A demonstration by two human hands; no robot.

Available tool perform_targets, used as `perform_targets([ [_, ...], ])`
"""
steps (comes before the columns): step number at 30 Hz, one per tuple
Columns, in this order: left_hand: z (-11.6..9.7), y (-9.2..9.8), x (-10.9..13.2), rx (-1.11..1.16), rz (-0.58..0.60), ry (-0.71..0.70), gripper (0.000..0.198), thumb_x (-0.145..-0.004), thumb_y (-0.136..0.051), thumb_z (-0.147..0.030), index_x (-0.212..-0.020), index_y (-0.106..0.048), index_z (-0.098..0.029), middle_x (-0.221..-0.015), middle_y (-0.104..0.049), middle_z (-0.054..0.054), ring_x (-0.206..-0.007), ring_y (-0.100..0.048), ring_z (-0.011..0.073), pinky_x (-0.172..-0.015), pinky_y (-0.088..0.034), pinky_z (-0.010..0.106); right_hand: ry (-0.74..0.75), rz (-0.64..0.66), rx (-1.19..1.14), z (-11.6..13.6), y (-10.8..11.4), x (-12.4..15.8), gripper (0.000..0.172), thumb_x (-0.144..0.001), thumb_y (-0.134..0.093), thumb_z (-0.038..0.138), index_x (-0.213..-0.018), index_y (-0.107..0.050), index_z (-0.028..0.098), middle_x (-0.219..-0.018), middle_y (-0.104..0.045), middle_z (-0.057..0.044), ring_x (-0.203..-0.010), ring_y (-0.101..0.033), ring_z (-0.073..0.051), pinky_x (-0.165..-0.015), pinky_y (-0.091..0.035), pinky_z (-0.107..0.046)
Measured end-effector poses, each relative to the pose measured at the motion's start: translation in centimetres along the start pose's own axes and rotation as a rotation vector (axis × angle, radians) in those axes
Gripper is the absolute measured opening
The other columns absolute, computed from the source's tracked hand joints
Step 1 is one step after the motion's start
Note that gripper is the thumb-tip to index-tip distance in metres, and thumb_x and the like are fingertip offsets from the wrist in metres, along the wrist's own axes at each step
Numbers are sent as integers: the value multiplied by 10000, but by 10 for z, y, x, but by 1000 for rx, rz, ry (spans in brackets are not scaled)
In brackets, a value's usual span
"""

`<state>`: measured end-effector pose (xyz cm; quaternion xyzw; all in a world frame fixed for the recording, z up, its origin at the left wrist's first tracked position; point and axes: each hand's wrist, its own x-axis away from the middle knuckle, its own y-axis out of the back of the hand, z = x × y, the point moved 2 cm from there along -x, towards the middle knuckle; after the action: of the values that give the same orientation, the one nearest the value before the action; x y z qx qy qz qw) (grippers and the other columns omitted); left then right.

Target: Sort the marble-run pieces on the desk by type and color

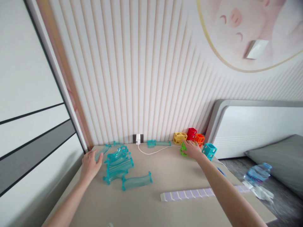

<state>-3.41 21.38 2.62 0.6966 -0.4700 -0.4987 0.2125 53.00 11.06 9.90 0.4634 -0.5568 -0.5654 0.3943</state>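
At the table's left edge, my left hand [91, 165] has its thumb spread from its fingers. A translucent teal track piece [104, 152] lies in that gap; whether they touch is unclear. Right of it, more teal track pieces [119, 165] are heaped, with a single curved track piece [137, 182] in front. My right hand [193, 149] is closed over a green open-sided block [183, 148], partly hiding it. Around that hand stand a yellow block [180, 138], a red block [191, 133], an orange block [199, 139] and a teal block [209, 151].
A white charger [138, 139] sits in the wall socket, its cable [149, 154] running across the table [142, 208] behind the blocks. Another teal track piece [162, 143] lies along the wall. A lilac segmented strip [187, 194] passes under my right forearm. Beyond the right edge is a plastic bottle [258, 173].
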Motion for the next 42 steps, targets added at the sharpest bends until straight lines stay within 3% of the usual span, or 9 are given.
perform_targets([
  [5, -42, 11, 7, 145, -53, -139, 417, -933, -417, -487, -1157, -595, -184, -1245, -624, 169, -1292, -537, 319, -1150, -405, 479, 2, 5, -48, 7, 10, 4, 356, -975, -663, 361, -1273, -618, 172, -1303, -633, -104, -1137, -642, -268, -972, -530, -497],
  [9, -97, 22, 27, 460, 0, -293, 434, -978, -457, -462, -1320, -519, -203, -1332, -585, 156, -1306, -544, 302, -1152, -409, 487, 30, -89, -245, 37, 36, 19, 390, -957, -652, 368, -1254, -589, 124, -1272, -635, -224, -1125, -645, -345, -924, -504, -463],
  [12, -146, 25, 47, 678, 168, -305, 545, -970, -519, -486, -1447, -419, -244, -1459, -515, 150, -1377, -495, 304, -1140, -423, 497, 106, -167, -455, 95, 55, 33, 396, -999, -540, 430, -1290, -534, 161, -1267, -643, -204, -1107, -654, -318, -896, -493, -399],
  [15, -183, 21, 64, 949, 349, -127, 635, -987, -486, -525, -1530, -290, -260, -1489, -498, 162, -1323, -561, 281, -1035, -524, 438, 225, -165, -679, 174, 64, 48, 352, -994, -537, 456, -1237, -551, 202, -1089, -723, -99, -1010, -688, -250, -852, -500, -318],
  [17, -189, 22, 69, 1053, 289, 9, 659, -989, -482, -535, -1543, -243, -270, -1501, -495, 160, -1337, -559, 275, -1029, -528, 414, 275, -131, -804, 224, 63, 56, 300, -1003, -520, 460, -1168, -578, 216, -980, -743, -58, -915, -706, -219, -772, -502, -278],
  [22, -139, 39, 71, 920, 106, 99, 616, -967, -540, -511, -1499, -347, -269, -1502, -520, 131, -1385, -514, 276, -1122, -444, 426, 308, -2, -977, 298, 45, 63, 309, -1013, -508, 503, -1024, -608, 210, -856, -732, -50, -831, -711, -215, -692, -472, -259],
  [26, -83, 53, 64, 733, 92, 137, 638, -956, -536, -519, -1514, -363, -264, -1501, -530, 127, -1405, -497, 274, -1159, -391, 446, 261, 97, -1010, 321, 29, 49, 310, -982, -585, 506, -1077, -611, 212, -817, -704, -49, -836, -705, -238, -716, -485, -292],
  [32, -22, 59, 48, 576, 110, 248, 620, -939, -505, -480, -1499, -426, -226, -1448, -586, 147, -1394, -515, 295, -1170, -362, 495, 108, 332, -1030, 341, 12, 6, 339, -1016, -579, 449, -1206, -619, 171, -1057, -690, -60, -818, -683, -168, -722, -587, -340],
  [42, -1, 39, 54, 515, 219, 314, 608, -892, -585, -432, -1451, -497, -209, -1420, -625, 183, -1344, -573, 341, -1101, -424, 547, 42, 663, -1163, 366, 4, -11, 325, -996, -637, 365, -1261, -620, 178, -1248, -655, -87, -1027, -680, -224, -867, -590, -426],
])
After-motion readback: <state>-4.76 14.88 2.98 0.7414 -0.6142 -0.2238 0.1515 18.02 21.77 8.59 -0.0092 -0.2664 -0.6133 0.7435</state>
